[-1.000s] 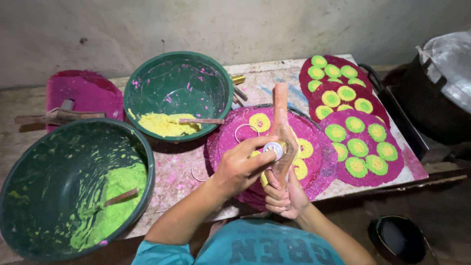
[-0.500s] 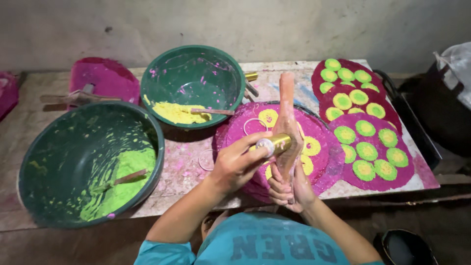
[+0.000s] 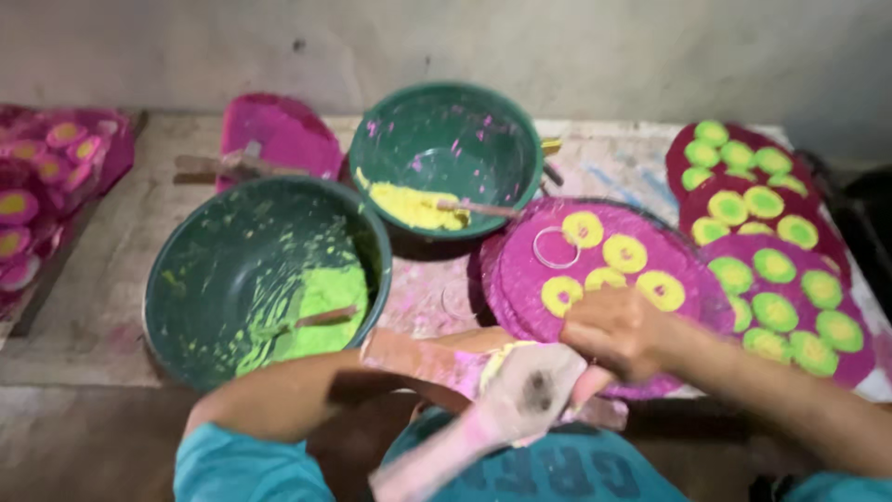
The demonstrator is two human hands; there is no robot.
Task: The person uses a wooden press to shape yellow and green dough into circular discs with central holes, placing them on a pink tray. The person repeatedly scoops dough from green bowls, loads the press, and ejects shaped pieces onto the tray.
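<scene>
My left hand [image 3: 534, 395], dusted with pale powder, is blurred and lies low near my chest. It wraps a long, pink-stained wooden paddle [image 3: 423, 358] that is tipped down toward me. A dark round spot shows on this hand. My right hand [image 3: 609, 330] is a closed fist just above it, at the near edge of a magenta tray [image 3: 520, 279]. It seems to grip the paddle's other end. The tray carries several yellow discs [image 3: 624, 253] and one empty ring outline [image 3: 556, 247].
A green bowl [image 3: 446, 121] with yellow paste and a stick stands behind the tray. A larger green bowl [image 3: 223, 279] with green paste is at the left. Magenta trays of green-and-yellow discs [image 3: 776, 270] fill the right. A pink tray [image 3: 279, 135] is behind, and pink discs [image 3: 37, 186] sit far left.
The paddle has dropped from upright over the tray to lying low toward me. Both hands came down with it. The camera has swung left and down.
</scene>
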